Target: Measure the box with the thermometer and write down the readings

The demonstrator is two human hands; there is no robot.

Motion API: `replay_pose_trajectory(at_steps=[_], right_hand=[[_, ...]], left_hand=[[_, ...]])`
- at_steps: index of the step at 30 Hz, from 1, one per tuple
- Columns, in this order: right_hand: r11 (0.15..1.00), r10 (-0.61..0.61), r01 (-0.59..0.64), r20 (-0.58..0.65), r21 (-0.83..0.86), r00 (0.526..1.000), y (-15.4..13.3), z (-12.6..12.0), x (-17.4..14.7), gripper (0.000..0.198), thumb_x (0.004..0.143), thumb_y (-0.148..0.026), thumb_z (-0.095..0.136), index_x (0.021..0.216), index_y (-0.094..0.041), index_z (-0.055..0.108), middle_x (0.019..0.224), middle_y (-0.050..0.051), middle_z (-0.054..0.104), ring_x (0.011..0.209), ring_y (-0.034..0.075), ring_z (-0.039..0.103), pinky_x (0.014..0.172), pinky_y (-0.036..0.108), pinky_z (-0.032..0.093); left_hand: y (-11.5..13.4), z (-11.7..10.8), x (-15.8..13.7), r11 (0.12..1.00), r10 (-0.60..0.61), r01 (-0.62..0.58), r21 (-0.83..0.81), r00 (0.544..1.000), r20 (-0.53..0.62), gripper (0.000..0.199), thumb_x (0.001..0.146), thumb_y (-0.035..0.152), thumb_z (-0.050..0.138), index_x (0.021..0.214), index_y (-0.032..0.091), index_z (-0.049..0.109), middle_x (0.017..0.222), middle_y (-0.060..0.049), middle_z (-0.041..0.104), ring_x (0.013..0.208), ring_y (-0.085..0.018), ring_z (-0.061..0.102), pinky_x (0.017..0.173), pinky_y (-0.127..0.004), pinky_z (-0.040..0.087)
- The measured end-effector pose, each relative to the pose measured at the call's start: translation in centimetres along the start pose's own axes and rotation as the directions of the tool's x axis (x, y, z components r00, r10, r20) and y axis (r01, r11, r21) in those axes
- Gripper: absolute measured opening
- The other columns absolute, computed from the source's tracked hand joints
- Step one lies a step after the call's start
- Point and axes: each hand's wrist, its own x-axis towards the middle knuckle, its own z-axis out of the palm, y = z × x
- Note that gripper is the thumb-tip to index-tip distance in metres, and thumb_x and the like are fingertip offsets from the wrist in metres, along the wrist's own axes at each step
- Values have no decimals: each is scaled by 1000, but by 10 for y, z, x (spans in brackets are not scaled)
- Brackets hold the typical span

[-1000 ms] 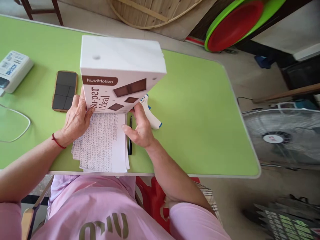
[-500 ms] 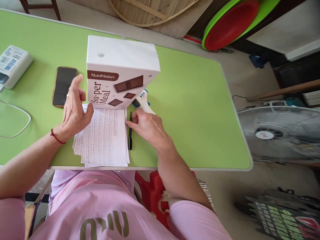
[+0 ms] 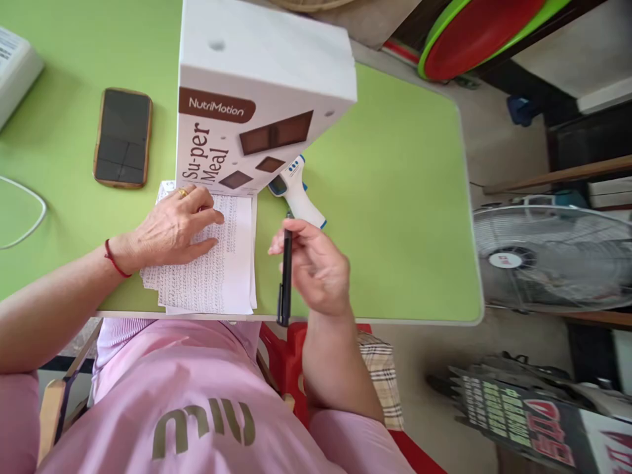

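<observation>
My right hand [image 3: 318,263] pinches a black pen [image 3: 285,276] near its upper end, raised over the front of the table beside the papers. On the handwritten sheets [image 3: 217,283] rests my left hand [image 3: 180,227], palm down with fingers apart. The sheets lie in a slightly uneven stack at the table's front edge, covered in close rows of writing. Right behind them stands a white NutriMotion box [image 3: 207,141], covering their far edge. A white and blue infrared thermometer [image 3: 301,197] lies right of the box, just beyond my right hand.
A phone [image 3: 122,138] in a brown case lies left of the box on the green table [image 3: 405,217]. At the far left are a white device [image 3: 17,72] and a white cable [image 3: 34,197]. A fan [image 3: 523,260] stands past the table's right edge.
My right hand has picked the pen up from the table and lifted it to the right. My left hand has come down from beside the box onto the sheets. The view has shifted closer.
</observation>
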Motion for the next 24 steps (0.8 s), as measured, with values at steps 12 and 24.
replay_pose_trajectory(at_steps=[12,24], right_hand=[[974,193,-223,-387,-34,902,10,53,-32,25,90,-41,55,89,-23,74,72,1,68,54,14,57,52,30,49],[930,225,-285,-255,-231,940,-3,49,-18,11,79,-32,58,81,-23,66,63,-2,69,51,13,60,51,27,51]], left_hand=[[12,4,0,999,-12,3,42,975,220,62,88,59,73,136,23,61,124,-18,51,108,-36,52,95,-53,44],[12,8,-1,999,-37,42,-14,969,246,58,87,58,73,135,27,64,123,-17,53,111,-38,51,99,-57,40]])
